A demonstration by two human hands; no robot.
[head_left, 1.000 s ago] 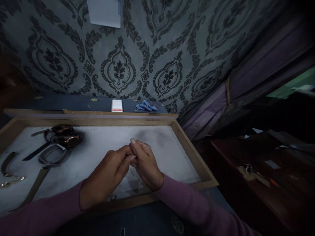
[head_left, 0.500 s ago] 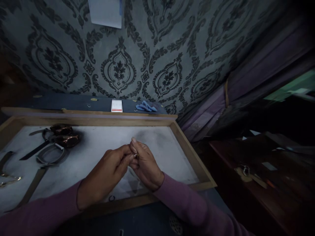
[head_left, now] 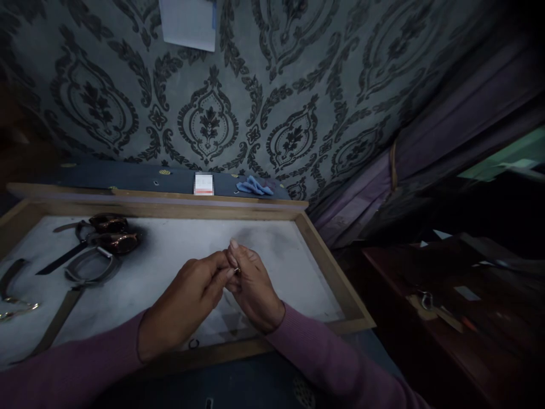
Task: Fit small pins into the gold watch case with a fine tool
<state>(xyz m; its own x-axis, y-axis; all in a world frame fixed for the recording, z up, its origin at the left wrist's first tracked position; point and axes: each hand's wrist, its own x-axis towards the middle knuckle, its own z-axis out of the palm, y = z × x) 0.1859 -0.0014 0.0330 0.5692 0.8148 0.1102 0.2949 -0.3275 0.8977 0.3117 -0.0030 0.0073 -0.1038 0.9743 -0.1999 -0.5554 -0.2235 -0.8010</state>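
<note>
Above the white bottom of a shallow wooden tray [head_left: 272,211], my two hands meet at the fingertips. My left hand [head_left: 183,304] is closed in a pinch from the left. My right hand [head_left: 255,289] is closed from the other side, its thumb pointing up. Between them shows a small shiny gold-coloured piece [head_left: 237,272], mostly covered by the fingers; its kind cannot be made out. A small dark C-shaped piece [head_left: 194,343] lies in the tray below my left hand.
Left in the tray lie dark glossy brown pieces [head_left: 121,242], a grey-green strap [head_left: 59,321] with a loop, and a gold-coloured chain-like piece [head_left: 19,311]. Behind the tray are a small white card [head_left: 204,184] and a blue cloth [head_left: 255,186]. A dark red table [head_left: 409,284] stands right.
The whole view has shifted slightly. Both hands keep nearly the same pose, and less of the gold-coloured piece shows between the fingers.
</note>
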